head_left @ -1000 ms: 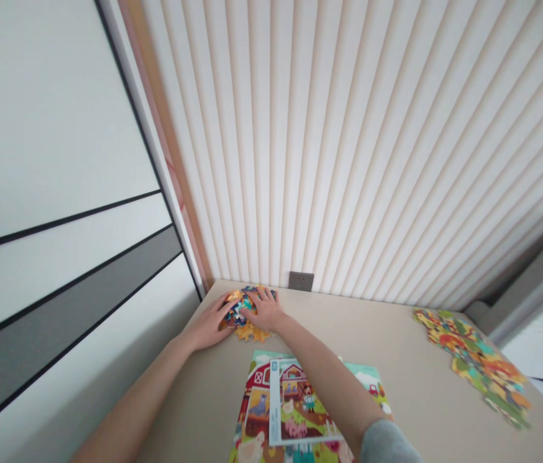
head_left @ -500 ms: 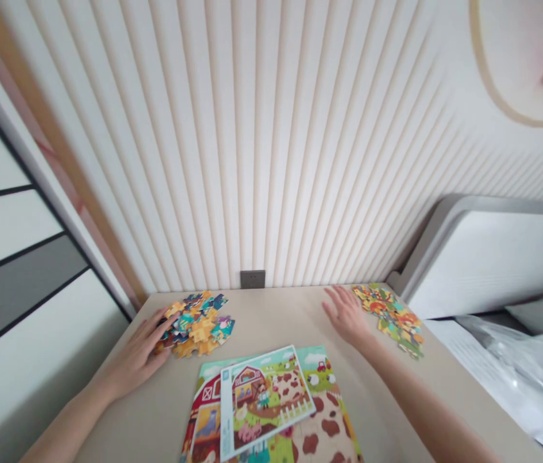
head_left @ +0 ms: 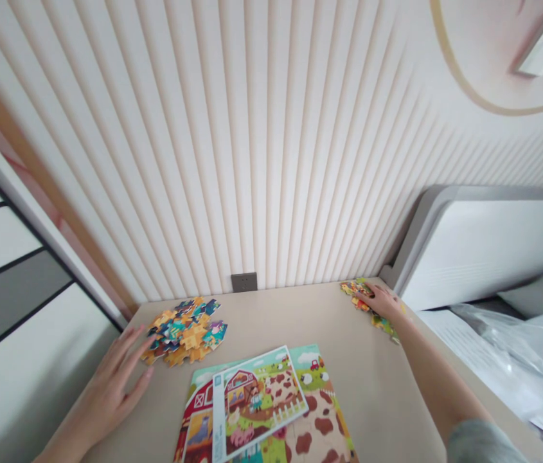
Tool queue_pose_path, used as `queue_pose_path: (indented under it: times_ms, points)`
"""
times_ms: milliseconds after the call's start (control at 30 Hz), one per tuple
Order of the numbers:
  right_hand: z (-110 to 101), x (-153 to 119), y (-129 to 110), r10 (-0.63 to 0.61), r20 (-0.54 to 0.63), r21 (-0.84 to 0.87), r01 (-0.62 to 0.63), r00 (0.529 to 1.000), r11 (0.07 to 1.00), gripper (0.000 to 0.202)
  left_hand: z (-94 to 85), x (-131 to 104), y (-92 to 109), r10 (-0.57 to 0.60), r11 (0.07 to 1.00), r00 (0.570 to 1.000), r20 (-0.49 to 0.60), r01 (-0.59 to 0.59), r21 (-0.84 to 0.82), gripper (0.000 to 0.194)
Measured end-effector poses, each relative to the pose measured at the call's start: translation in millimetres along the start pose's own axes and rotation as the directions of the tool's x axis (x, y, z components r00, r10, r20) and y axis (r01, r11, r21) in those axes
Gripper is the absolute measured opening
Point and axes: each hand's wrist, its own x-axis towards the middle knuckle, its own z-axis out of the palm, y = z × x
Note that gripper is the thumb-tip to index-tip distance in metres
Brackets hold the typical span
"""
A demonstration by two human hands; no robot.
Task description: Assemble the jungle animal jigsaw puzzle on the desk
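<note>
Jigsaw pieces point(head_left: 193, 335) are lying in two heaps on a beige tabletop point(head_left: 275, 318), one by each hand, with a wide bare stretch of the surface dividing them, presumably so that the two sets are not mixing. Between the two forearms, nearer the person than either grip, a farm jigsaw point(head_left: 323, 421) is lying flat, probably in the middle so that it is facing the wearer squarely. On top of it, slightly askew, a smaller farm picture card point(head_left: 259, 405) is resting; it is showing the same barn and spotted cow, which is likely why the two are sitting together. Just beyond the left fingertips, the larger, orange-and-blue heap is spreading over the tabletop; under the right palm, the smaller, yellow-green heap point(head_left: 382, 323) is lying partly hidden. The left hand point(head_left: 107, 392) is holding nothing: its fingers are standing apart, the thumb well clear of them, with the tips at the heap's near edge, though whether they are touching it is not showing. The right hand point(head_left: 387, 303) is lying over its heap with thumb and fingers slightly parted; the fingertips are hiding, so whether they are gripping any piece cannot be told.
</note>
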Motion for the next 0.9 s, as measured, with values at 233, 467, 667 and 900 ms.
queue_pose_path:
  times_ms: [233,467,667,900]
  points:
    - [8.5,-21.7,-37.7,-0.192,0.122,0.045,0.188,0.974,0.981,0.077,-13.8,-62.0,63.6,0.116,0.993,0.968,0.223,-0.116,-0.013,0.077]
    - [14.4,-56.7,-125.4,-0.391,0.163,0.115,0.376,0.906,0.919,0.075,3.8,-85.4,89.3,0.244,0.969,0.929,0.279,-0.244,-0.035,0.092]
    - [25.4,-82.4,-208.0,-0.514,0.174,0.182,0.485,0.84,0.855,0.073,1.8,-81.9,92.9,0.234,0.969,0.933,0.272,-0.246,0.01,0.086]
    - [20.7,-99.8,-240.0,-0.542,0.145,0.2,0.512,0.828,0.835,0.074,-2.0,-79.8,97.7,0.271,0.957,0.928,0.255,-0.288,0.029,0.085]
